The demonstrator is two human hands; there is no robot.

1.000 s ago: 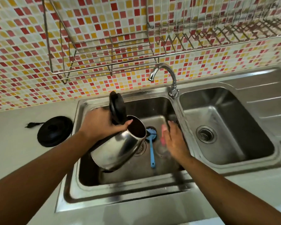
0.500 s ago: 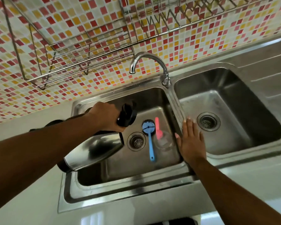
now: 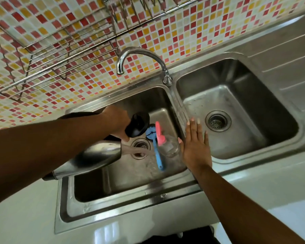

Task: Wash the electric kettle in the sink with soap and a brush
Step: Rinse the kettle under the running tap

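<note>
As we judge it, we are only at the start. Our left hand (image 3: 118, 120) grasps the kettle (image 3: 95, 155) at its handle with curled fingers and pours water onto the drain (image 3: 141, 143) of the left basin of the sink (image 3: 113, 206), while the brush (image 3: 157, 152) lies unused on the basin floor beside the soap bottle (image 3: 171, 147), so soaping, scrubbing and rinsing are left to do. Our right hand (image 3: 195, 147) lies flat, fingers straight and released, on the wall between the two basins. The kettle lies almost level, its long axis running from the near left corner of that basin toward the middle, with the mouth toward the drain, the base over the near left rim and the lid (image 3: 138, 124) open.
</note>
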